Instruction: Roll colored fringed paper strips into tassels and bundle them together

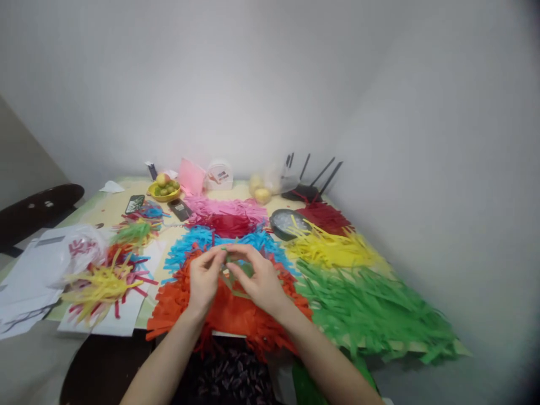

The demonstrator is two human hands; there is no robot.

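My left hand [206,279] and my right hand [260,279] meet over the middle of the table, fingers pinched together. Between them is a thin green paper strip [230,286], partly hidden by the fingers and hanging in a loop below. Directly underneath lies orange fringed paper [231,316], with blue fringed paper [185,248] behind it. Dark red fringed paper [230,225] and pink fringed paper [248,208] lie farther back. To the right of my right hand is a large spread of green fringed paper [371,304].
Yellow fringe [333,247] and a black round dish [274,225] lie right. Mixed paper strips [101,284], white sheets [29,281] and a phone [135,204] are left. A yellow fruit bowl [171,196] and a black router with antennas [304,193] stand near the wall.
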